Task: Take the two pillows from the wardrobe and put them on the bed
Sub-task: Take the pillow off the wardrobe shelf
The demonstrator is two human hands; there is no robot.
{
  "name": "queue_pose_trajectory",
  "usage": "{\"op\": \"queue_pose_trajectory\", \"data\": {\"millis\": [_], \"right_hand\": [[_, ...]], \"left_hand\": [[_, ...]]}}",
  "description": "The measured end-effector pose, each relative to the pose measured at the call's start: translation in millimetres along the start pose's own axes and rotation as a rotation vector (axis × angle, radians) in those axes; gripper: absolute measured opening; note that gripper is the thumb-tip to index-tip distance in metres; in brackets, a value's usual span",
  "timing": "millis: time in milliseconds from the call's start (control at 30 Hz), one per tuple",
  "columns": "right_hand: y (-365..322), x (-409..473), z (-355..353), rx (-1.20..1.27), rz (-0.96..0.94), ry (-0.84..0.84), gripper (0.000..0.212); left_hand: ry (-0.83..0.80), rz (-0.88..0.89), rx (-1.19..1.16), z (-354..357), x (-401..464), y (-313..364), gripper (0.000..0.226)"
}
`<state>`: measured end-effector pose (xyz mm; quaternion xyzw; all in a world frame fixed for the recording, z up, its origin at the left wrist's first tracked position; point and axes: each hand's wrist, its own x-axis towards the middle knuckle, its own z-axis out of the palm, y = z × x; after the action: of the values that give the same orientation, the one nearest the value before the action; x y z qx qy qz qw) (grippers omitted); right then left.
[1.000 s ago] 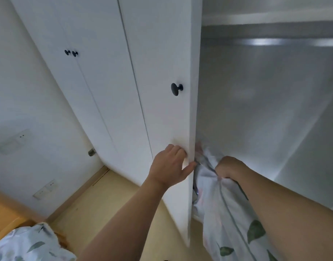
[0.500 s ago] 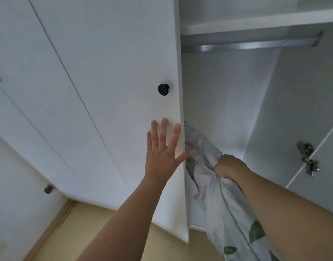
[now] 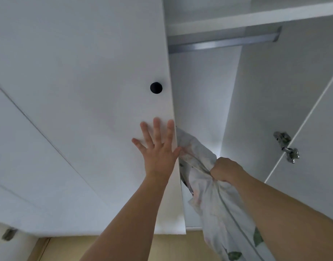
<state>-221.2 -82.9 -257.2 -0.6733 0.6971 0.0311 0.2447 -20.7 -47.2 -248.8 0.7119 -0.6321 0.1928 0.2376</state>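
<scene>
nearest the camera, the right hand is a tight fist bunching a fold of the pillow, which hangs limp from that grip down past the forearm, with its top corner just beside the door edge. it is pale, crumpled cloth printed with dark green leaves and faint pink patches, with a thin seam or piping running along it; it looks soft and light. beside it, the left hand lies flat with fingers spread on the wardrobe door, below the black knob, gripping nothing. beyond, the open compartment shows a metal rail under a shelf, and a hinge on the right-hand door. no second pillow is visible inside. this looks like the take-out step for one pillow; the next move probably calls for drawing it clear of the door edge and carrying it to the bed, which is out of view.
</scene>
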Motion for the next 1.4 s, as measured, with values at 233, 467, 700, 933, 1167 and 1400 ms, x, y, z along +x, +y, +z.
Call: {"op": "queue_pose_trajectory", "data": {"millis": [233, 467, 700, 933, 1167, 1400], "right_hand": [[1.5, -1.8, 9.1, 0.021, 0.091, 0.011, 0.029], [22.6, -27.4, 16.4, 0.079, 0.209, 0.048, 0.030], [73.9, -83.8, 10.3, 0.167, 0.356, 0.100, 0.042], [138.8, -156.1, -8.7, 0.208, 0.485, 0.132, 0.040], [181.3, -261.3, -19.3, 0.250, 0.722, 0.134, 0.041], [181.0, -365.6, -4.8, 0.235, 0.932, 0.110, 0.048]], "left_hand": [[-0.035, 0.013, -0.048, 17.2, 14.4, 0.0, 0.101], [-0.024, 0.034, -0.195, 24.4, 5.8, 12.1, 0.098], [-0.074, 0.365, -0.265, 5.7, -18.6, 67.3, 0.083], [-0.067, 0.707, -0.341, -26.3, -35.0, 155.8, 0.075], [-0.103, 0.794, -0.445, -70.7, -41.2, 227.3, 0.075], [-0.024, 1.146, -0.570, -121.9, -71.3, 272.9, 0.080]]}}
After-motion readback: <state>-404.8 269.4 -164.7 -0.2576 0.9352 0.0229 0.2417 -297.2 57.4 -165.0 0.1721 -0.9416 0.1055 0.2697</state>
